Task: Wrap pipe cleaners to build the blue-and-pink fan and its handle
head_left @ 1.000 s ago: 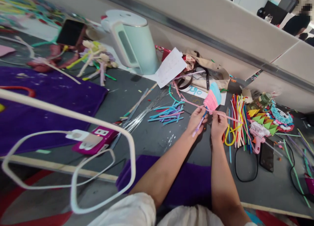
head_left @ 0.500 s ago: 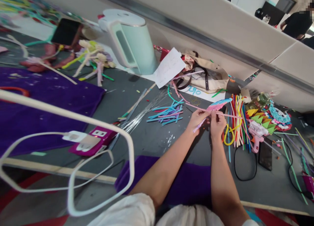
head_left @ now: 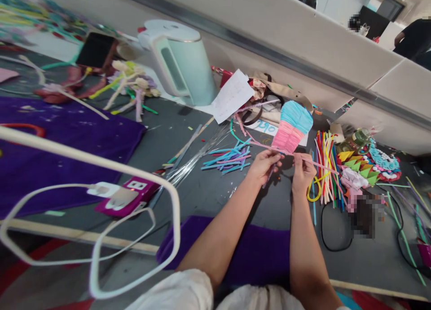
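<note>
A blue and pink fan-shaped piece (head_left: 292,126) stands up above my hands, its broad blue end at the top. My left hand (head_left: 266,167) is closed on the narrow pink base of this piece. Across the base runs a long pink strip (head_left: 321,164), pinched by the fingers of my right hand (head_left: 303,171) just to the right. Below my left fingers a thin purple stem points down. Short blue, purple and pink strips (head_left: 229,156) lie in a pile left of my left hand.
A pale green kettle (head_left: 188,63) stands at the back, beside a white paper (head_left: 233,96). Right of my hands are a bundle of coloured strips (head_left: 327,166) and a glass jar (head_left: 357,141). A white cable (head_left: 134,159) loops across the left foreground, near a magenta power strip (head_left: 129,195).
The blue and pink piece has turned from nearly edge-on to show its broad face. My right hand has moved slightly right and down along the pink strip, away from my left hand.
</note>
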Demonstrator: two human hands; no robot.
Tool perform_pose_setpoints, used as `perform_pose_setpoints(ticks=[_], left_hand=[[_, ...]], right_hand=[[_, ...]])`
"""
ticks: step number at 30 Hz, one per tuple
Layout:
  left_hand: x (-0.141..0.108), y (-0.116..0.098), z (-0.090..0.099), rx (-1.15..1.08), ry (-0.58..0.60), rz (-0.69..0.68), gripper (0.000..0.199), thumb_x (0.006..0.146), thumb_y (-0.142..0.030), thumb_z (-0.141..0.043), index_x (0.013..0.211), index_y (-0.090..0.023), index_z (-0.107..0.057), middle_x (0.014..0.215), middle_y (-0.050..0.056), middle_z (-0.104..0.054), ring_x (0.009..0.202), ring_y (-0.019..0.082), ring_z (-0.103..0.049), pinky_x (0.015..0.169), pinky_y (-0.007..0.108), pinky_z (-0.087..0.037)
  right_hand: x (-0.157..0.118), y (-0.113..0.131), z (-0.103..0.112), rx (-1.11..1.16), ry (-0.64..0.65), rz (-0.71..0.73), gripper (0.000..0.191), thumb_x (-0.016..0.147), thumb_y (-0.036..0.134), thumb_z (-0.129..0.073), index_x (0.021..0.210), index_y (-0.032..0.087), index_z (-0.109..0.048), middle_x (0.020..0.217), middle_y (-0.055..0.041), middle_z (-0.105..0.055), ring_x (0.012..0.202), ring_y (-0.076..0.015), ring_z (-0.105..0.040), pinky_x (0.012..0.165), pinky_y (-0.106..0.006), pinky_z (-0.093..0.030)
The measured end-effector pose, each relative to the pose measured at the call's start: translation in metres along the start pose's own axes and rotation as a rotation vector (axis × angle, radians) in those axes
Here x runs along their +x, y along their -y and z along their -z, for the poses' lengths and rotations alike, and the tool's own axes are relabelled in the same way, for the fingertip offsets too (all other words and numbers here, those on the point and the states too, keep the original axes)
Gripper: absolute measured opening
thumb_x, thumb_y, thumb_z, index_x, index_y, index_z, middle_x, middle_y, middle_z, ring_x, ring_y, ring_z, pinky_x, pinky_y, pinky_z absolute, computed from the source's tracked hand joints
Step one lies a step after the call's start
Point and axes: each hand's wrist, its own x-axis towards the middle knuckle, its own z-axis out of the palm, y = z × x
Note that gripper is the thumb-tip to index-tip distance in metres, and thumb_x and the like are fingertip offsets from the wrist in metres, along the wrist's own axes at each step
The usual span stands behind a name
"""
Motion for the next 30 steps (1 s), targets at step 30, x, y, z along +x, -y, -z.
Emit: perform_pose_setpoints(ticks=[30], left_hand=[[-0.01, 0.009, -0.018, -0.112, 0.142, 0.054, 0.036, 0.057, -0.029, -0.082, 0.071, -0.012, -0.053, 0.065, -0.002, -0.056, 0.04, 0.002, -0.041, 0.033, 0.014, -0.019]], right_hand=[[0.002, -0.02, -0.005, 0.316, -0.08, -0.291, 0.024, 0.08, 0.04, -0.061, 0.081, 0.017, -0.056, 0.064, 0.0056, -0.054, 0.051, -0.0063, -0.044, 0.05, -0.019, -0.037]])
